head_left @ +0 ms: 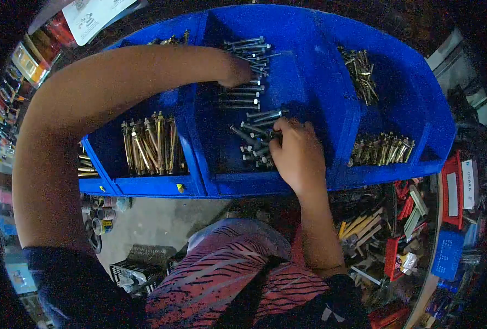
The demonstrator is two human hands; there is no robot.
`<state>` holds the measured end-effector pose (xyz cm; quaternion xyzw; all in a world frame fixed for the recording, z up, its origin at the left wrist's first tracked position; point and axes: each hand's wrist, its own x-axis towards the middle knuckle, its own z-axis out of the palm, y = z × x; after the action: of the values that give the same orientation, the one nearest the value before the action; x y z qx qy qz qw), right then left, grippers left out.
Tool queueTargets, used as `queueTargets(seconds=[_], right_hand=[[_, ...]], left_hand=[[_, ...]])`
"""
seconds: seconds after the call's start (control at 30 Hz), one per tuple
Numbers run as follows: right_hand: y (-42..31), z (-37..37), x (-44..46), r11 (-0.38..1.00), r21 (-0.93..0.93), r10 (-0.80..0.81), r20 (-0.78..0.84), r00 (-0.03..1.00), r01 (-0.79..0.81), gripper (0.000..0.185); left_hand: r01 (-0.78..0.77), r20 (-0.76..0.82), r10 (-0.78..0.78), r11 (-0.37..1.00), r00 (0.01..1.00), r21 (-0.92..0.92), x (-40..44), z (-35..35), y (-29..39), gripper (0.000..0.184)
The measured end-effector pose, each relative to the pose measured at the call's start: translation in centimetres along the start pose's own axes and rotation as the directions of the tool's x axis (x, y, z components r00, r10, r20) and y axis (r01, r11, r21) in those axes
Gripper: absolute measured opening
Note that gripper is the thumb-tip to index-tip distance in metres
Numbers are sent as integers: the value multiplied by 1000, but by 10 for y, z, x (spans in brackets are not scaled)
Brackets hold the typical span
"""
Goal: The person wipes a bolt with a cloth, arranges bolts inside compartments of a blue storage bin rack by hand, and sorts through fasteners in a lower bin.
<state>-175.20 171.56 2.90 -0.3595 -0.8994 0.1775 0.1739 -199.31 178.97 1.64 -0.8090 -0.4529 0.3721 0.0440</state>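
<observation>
In the middle compartment of a blue bin (320, 66) lie silver bolts. My left hand (237, 68) reaches over the far row of bolts (241, 101), touching or just above them; its fingers are hidden behind the back of the hand. At the nearer loose pile of bolts (257, 148), my right hand (301, 156) has its thumb and fingers curled together around the end of a bolt (257, 129). Another bolt (265, 115) lies just beyond those fingertips.
Long brass-coloured anchor bolts (150, 145) fill the left compartment. Similar yellowish bolts (383, 149) and thinner ones (361, 74) lie in the right compartments. Blue dividers separate them. Below are a black crate (131, 274), a red box (391, 257) and shelved goods at both sides.
</observation>
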Motion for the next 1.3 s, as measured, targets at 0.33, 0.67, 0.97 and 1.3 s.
queueTargets(seconds=[0.33,0.67,0.97,1.3], right_hand=[[2,3,-2,998,-24,-61,-37,997,60,25],[2,2,-2,999,-47,-19,-5,1000,18,26],[1,0,-3,999,-29,-40,-23,999,39,24],[3,3,-1,999,-13,-30,-14,999,30,23]], left_hand=[[66,-170,-76,996,982,-67,-30,-33,21,18],[117,32,-118,993,992,31,-44,-94,40,32],[-57,113,77,984,991,-171,-25,-74,26,48],[-39,-7,39,980,999,-193,-38,-78,22,41]])
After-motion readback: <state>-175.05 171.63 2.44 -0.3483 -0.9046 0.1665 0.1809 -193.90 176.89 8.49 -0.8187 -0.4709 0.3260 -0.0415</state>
